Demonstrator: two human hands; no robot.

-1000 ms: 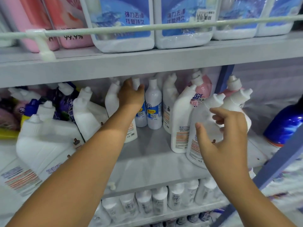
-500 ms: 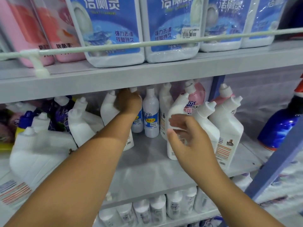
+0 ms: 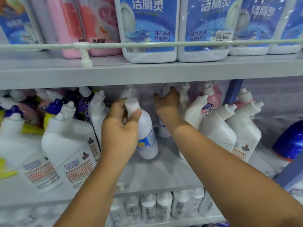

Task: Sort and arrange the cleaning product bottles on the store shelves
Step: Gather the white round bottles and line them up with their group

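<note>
While the left hand [image 3: 120,128] grips a round white bottle [image 3: 146,136] on the middle shelf [image 3: 155,176] and the right hand [image 3: 167,100] curls round another at the back, the jumbled spout bottles [image 3: 65,145] look mostly unsorted.

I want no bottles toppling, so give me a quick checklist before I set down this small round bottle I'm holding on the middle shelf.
1. Left hand grips the small round bottle near its cap: ok.
2. Bottle upright: not ok, it is tilted.
3. Bare middle shelf space below the bottle: ok.
4. Right hand reaches to a bottle at the back; firm hold: cannot tell.
5. Angled-neck bottles at right standing: ok.
</note>
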